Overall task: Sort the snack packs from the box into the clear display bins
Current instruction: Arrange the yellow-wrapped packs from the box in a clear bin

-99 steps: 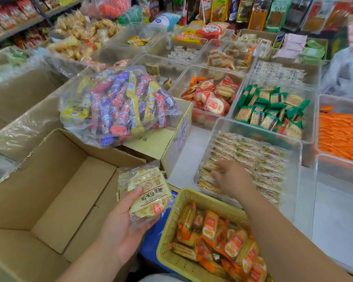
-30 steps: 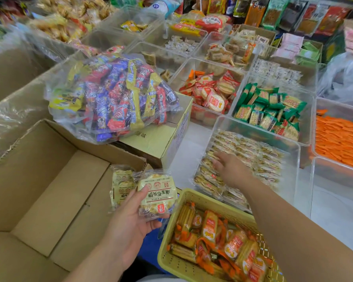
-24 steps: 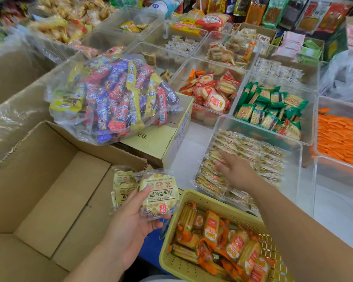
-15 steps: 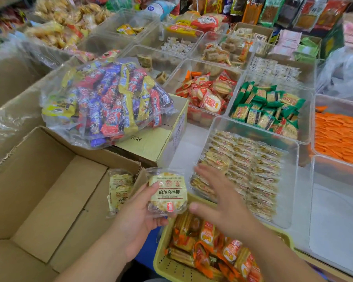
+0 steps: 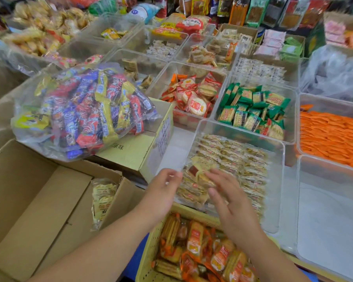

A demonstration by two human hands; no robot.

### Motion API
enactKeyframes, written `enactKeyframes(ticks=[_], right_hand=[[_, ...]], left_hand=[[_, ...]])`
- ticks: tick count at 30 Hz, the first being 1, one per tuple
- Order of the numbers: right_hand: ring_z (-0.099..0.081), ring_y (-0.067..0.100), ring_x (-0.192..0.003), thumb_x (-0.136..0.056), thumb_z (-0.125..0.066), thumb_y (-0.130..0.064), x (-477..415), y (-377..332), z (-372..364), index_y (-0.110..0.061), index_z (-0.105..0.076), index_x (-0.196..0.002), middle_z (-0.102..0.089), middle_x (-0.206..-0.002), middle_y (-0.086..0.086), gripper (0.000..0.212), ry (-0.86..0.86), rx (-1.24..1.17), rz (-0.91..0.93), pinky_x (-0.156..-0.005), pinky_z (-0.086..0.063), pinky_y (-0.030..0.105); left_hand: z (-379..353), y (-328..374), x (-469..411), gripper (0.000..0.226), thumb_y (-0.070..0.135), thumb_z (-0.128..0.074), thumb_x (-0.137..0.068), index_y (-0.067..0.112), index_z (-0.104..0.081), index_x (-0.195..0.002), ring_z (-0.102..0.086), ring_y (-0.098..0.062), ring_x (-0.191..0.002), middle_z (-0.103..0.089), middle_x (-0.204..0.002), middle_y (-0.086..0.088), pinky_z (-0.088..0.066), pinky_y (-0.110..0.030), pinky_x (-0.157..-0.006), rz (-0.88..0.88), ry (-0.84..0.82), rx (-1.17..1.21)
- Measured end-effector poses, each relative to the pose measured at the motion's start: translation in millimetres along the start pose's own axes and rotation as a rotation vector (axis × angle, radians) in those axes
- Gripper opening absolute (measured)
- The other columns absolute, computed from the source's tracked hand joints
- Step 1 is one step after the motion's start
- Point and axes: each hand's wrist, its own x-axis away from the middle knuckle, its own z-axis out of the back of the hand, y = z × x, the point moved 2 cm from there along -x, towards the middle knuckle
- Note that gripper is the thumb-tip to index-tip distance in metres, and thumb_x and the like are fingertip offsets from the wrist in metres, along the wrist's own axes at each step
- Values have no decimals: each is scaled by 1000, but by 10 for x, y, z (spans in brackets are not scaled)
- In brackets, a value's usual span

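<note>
The open cardboard box (image 5: 39, 202) lies at the lower left, with one pale cracker snack pack (image 5: 102, 200) leaning against its right wall. The clear display bin (image 5: 281, 180) in front of me holds rows of the same packs. At its near-left corner another snack pack (image 5: 199, 174) tilts above the rows. My right hand (image 5: 231, 206) has its fingers on top of this pack and its thumb under it. My left hand (image 5: 164, 192) hovers just left of it at the bin's edge, fingers apart and holding nothing.
A yellow basket (image 5: 149, 249) of orange-wrapped snacks sits under my forearms. A clear bag of mixed candy bars (image 5: 80, 110) rests on a smaller carton (image 5: 143, 151). Bins of red (image 5: 192, 98), green (image 5: 253, 112) and orange (image 5: 330, 135) packs stand behind. An empty bin (image 5: 330, 224) is at the right.
My left hand carried the snack pack from beside the box over to the bin and let go. My right hand came back from the rows and took hold of it.
</note>
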Motion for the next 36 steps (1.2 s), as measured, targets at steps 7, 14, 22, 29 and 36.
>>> enactKeyframes(ticks=[7,14,22,29,36], right_hand=[[-56,8,-115,-101,-50,-40,-533,391,294,-35,-56,-140,-60,-127,-10,39,70,110,-182,-99,-49,37],[-60,20,-115,-104,-48,-46,-1025,575,113,-33,-52,-143,-58,-138,-1,42,-151,342,-233,-95,-51,40],[-58,30,-115,-101,-50,-49,-1092,711,-241,-31,-44,-149,-48,-139,6,51,-391,447,-247,-96,-49,39],[-47,28,-132,-100,-49,-54,-1054,794,-270,-32,-37,-153,-36,-152,5,59,-421,363,-276,-108,-42,41],[-40,30,-141,-99,-48,-58,-991,773,-233,-37,-25,-157,-25,-163,1,66,-449,377,-260,-113,-39,45]], left_hand=[[-120,-292,-398,64,47,-63,-97,17,-48,-151,-62,-23,-117,-62,-131,-5,-52,-40,-100,95,-68,-329],[-124,-303,-362,115,79,-73,-55,19,-49,-150,-59,-16,-121,-59,-135,1,-48,-33,-98,105,-143,-298],[-157,-343,-315,87,60,-90,-63,25,-58,-135,-64,-10,-105,-63,-116,9,-53,-30,-90,67,-154,-414],[-174,-363,-329,65,48,-87,-73,27,-60,-128,-64,-14,-108,-64,-123,4,-55,-35,-94,94,-136,-360],[-185,-363,-243,77,55,-79,-80,30,-48,-146,-58,-13,-119,-57,-140,6,-50,-32,-98,51,-143,-396]])
